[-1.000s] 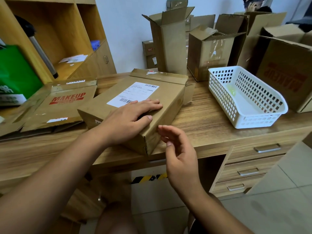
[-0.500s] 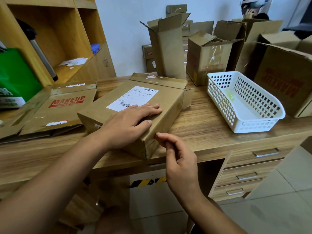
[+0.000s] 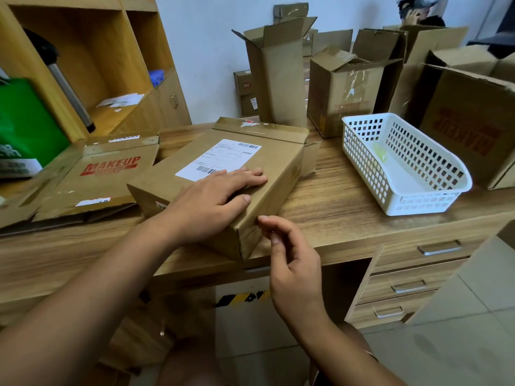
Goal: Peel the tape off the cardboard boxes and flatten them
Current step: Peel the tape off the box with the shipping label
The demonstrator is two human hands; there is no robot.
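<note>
The left hand (image 3: 214, 199) lies flat on top of the brown box (image 3: 278, 160), with its fingers straight and close together. It presses down and holds nothing; I think it is there to keep the box from sliding. Its arm comes in long and low from the left. The right hand (image 3: 292, 263) is just beside the near corner of the box, with the wrist bent up. Its fingers are half bent, and the thumb and first finger are a little apart with nothing seen between them. The first fingertip is right at the corner, maybe looking for a tape edge to pick at. The box sits near the front edge of the wooden desk (image 3: 328, 207), with a white label (image 3: 220, 160) on top. A flat box (image 3: 106, 176) lies to the left. A white basket (image 3: 362, 151) sits to the right, and open boxes (image 3: 278, 79) stand behind.
</note>
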